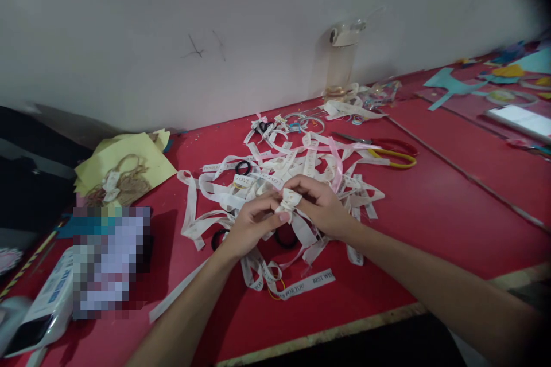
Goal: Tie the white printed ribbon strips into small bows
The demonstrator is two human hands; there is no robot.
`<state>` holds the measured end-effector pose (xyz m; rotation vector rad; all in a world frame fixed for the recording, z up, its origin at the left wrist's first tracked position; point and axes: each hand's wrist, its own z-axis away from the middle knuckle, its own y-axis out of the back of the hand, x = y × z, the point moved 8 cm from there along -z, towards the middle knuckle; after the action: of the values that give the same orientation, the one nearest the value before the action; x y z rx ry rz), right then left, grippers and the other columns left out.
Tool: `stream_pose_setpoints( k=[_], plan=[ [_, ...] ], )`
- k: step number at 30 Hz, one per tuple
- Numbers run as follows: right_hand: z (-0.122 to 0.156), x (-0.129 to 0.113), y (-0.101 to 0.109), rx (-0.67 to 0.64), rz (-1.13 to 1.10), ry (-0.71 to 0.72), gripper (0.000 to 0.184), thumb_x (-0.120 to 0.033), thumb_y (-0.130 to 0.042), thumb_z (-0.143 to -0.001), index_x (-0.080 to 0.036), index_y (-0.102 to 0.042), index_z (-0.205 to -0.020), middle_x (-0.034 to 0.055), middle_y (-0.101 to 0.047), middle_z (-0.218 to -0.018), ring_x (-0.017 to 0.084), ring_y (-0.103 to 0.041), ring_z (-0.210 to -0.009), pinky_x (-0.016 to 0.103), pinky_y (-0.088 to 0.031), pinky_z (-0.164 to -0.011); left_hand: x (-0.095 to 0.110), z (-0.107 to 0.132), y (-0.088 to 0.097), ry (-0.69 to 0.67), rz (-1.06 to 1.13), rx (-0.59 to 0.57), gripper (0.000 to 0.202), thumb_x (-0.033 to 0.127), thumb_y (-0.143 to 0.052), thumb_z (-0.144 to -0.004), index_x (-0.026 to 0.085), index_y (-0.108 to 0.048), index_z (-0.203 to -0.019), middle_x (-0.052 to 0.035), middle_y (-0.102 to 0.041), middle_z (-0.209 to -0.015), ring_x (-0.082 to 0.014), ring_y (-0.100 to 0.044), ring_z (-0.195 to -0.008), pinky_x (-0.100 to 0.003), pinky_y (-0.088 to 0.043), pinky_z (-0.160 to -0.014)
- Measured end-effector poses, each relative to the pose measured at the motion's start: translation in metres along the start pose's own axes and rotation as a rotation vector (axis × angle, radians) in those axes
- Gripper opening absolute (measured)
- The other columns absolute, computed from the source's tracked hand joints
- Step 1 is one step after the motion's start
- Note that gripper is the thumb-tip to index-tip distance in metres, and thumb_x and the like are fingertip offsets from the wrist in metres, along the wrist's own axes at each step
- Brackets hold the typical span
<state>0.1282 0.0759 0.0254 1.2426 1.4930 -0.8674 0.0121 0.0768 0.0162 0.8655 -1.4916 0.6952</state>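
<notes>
Between my two hands is a white ribbon bow [290,200] with ribbon tails hanging below it. My left hand [255,222] is closed, thumb and fingers pinching the bow from the left. From the right, my right hand [321,205] grips it with bent fingers. Under the hands spreads a tangled heap of white printed ribbon [215,186]. A black hair tie [286,238] hangs or lies just below the bow; I cannot tell whether it is joined to it. Another black hair tie [243,168] rests on the heap.
Scissors [394,157] with red and yellow handles lie right of the ribbons. A clear bottle [340,60] stands by the wall. Yellow paper [124,163] with twine is at left, near a white device [47,304]. A phone [523,120] lies far right on the red table [430,223].
</notes>
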Motion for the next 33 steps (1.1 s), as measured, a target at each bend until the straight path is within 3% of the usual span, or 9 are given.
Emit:
stream_pose_setpoints(
  k=[7,14,20,26,33],
  plan=[
    [-0.001,-0.001,0.0,0.008,0.0,0.009,0.01,-0.029,-0.056,-0.088,-0.02,-0.059,-0.092,-0.0007,-0.063,-0.08,0.011,-0.059,-0.072,0.021,-0.044,-0.063,0.0,-0.001,-0.001,-0.004,0.013,-0.002,0.018,0.025,-0.065,-0.079,0.015,-0.06,-0.065,-0.0022,-0.055,-0.08,-0.0139,-0.05,-0.083,-0.025,-0.039,-0.078],
    [-0.002,-0.002,0.004,0.043,0.015,0.013,0.014,-0.032,-0.057,-0.088,-0.02,-0.059,-0.095,0.0014,-0.063,-0.085,0.013,-0.059,-0.077,0.024,-0.046,-0.069,-0.003,0.0,0.008,0.025,0.051,0.181,0.02,0.03,-0.062,-0.081,0.017,-0.058,-0.066,-0.0023,-0.056,-0.09,-0.0137,-0.052,-0.08,-0.024,-0.042,-0.072],
    [-0.001,-0.002,0.001,0.043,0.063,0.028,0.016,-0.032,-0.056,-0.089,-0.02,-0.059,-0.098,0.0025,-0.063,-0.088,0.014,-0.059,-0.079,0.025,-0.046,-0.07,-0.003,-0.001,0.013,-0.014,0.072,0.247,0.021,0.029,-0.063,-0.08,0.016,-0.059,-0.064,-0.0019,-0.058,-0.087,-0.0135,-0.053,-0.081,-0.025,-0.042,-0.076],
    [-0.002,-0.004,0.003,0.054,0.079,0.056,0.018,-0.028,-0.055,-0.089,-0.022,-0.063,-0.104,0.002,-0.066,-0.093,0.014,-0.061,-0.084,0.026,-0.047,-0.076,-0.003,-0.002,0.012,-0.01,0.001,0.18,0.021,0.03,-0.064,-0.08,0.017,-0.06,-0.065,-0.002,-0.059,-0.085,-0.014,-0.056,-0.082,-0.025,-0.043,-0.075],
    [-0.003,-0.004,0.004,0.035,0.111,0.057,0.023,-0.025,-0.054,-0.089,-0.024,-0.067,-0.108,0.0025,-0.069,-0.101,0.017,-0.063,-0.095,0.03,-0.048,-0.086,-0.003,-0.003,0.011,-0.019,0.014,0.142,0.02,0.03,-0.062,-0.081,0.017,-0.065,-0.066,-0.0049,-0.063,-0.09,-0.0202,-0.056,-0.104,-0.029,-0.04,-0.088]
  ],
)
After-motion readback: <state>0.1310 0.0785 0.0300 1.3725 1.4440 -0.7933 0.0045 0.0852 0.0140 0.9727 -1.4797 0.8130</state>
